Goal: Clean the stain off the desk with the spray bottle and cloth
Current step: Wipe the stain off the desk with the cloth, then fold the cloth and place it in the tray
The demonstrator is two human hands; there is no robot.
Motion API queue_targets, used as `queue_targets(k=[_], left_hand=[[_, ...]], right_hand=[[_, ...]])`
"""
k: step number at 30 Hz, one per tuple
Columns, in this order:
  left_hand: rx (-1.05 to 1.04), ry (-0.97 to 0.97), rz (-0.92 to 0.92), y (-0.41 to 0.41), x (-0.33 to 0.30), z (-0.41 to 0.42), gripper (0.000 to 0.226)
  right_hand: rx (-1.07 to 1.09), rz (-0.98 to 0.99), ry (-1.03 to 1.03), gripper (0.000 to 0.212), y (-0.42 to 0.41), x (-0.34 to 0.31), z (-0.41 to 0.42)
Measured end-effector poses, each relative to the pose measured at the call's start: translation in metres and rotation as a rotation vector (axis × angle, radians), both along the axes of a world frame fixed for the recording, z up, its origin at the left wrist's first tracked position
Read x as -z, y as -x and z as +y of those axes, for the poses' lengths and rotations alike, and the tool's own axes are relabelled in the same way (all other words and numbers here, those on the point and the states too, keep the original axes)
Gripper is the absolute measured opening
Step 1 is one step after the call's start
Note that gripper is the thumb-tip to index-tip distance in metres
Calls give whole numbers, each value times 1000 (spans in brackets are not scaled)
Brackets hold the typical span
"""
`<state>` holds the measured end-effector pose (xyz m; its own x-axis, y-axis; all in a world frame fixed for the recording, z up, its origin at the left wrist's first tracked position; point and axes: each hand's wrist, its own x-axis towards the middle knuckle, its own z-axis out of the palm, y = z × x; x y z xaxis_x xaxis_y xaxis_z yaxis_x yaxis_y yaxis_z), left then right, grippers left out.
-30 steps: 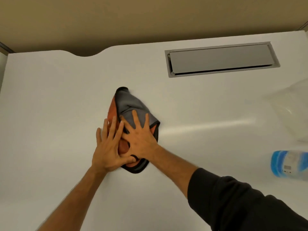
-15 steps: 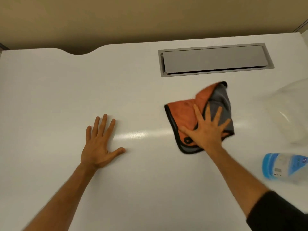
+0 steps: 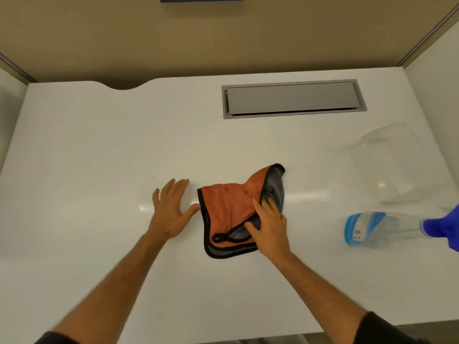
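Note:
An orange and grey cloth (image 3: 229,207) with a black hem lies crumpled on the white desk (image 3: 99,150) near the middle. My right hand (image 3: 269,225) presses flat on the cloth's right side, fingers spread. My left hand (image 3: 172,209) rests flat on the bare desk just left of the cloth, its thumb touching the hem. A clear spray bottle (image 3: 380,229) with a blue label and blue head lies on its side at the right edge. I see no stain on the desk.
A grey cable-tray lid (image 3: 293,99) is set into the desk at the back right. A clear plastic container (image 3: 395,162) stands at the far right, behind the bottle. A beige partition wall closes the back. The desk's front edge runs near the bottom.
One second ago both hands pressed the cloth at the left. My right hand swept it rightward, and now holds it nearer the centre beside my left hand. The view has pulled back.

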<state>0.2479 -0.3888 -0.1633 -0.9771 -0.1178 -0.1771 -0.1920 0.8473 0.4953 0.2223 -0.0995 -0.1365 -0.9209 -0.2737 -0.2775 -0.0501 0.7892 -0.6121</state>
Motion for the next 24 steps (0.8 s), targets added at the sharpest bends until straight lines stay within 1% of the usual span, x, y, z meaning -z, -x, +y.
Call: queue_targets(k=[2,3,5,7,9,11,12,15,17,19,21,23,24], left_hand=[[-50,-64,-36,5,-7,28,81],[-64,-79,-57,9,-10,38,78],[-77,-71,-104,16,-14,53,75],[-72,-18,-154,23,-16,62,75],[-57,59,-190,29,-18,69,76],[-60,105,-218,34,-19,74,78],[-73,107,-237,37,-18,76,78],[-145,63,-296,43,-15,79,71],[-190,-25,-292,45,-14,80,54],[-235,-154,-273,43,-16,83,32],[-275,-238,-232,40,-20,88,17],[-274,-288,-189,36,-29,93,18],[-263,-309,-171,34,-34,95,22]], right_hand=[[89,5,205,57,-5,-12,17],[149,3,269,50,-7,-17,25],[282,-4,324,39,-10,-24,40],[401,-15,293,27,-14,-25,58],[505,-45,202,16,-15,-24,76],[575,-33,145,11,-7,-26,84],[564,7,152,12,1,-29,84],[454,137,203,22,32,-38,67],[356,157,164,37,57,-37,51],[165,104,34,58,81,-32,38],[-114,72,-164,71,98,-20,29],[-307,38,-305,72,106,-9,24],[-348,23,-348,70,108,-6,22]])
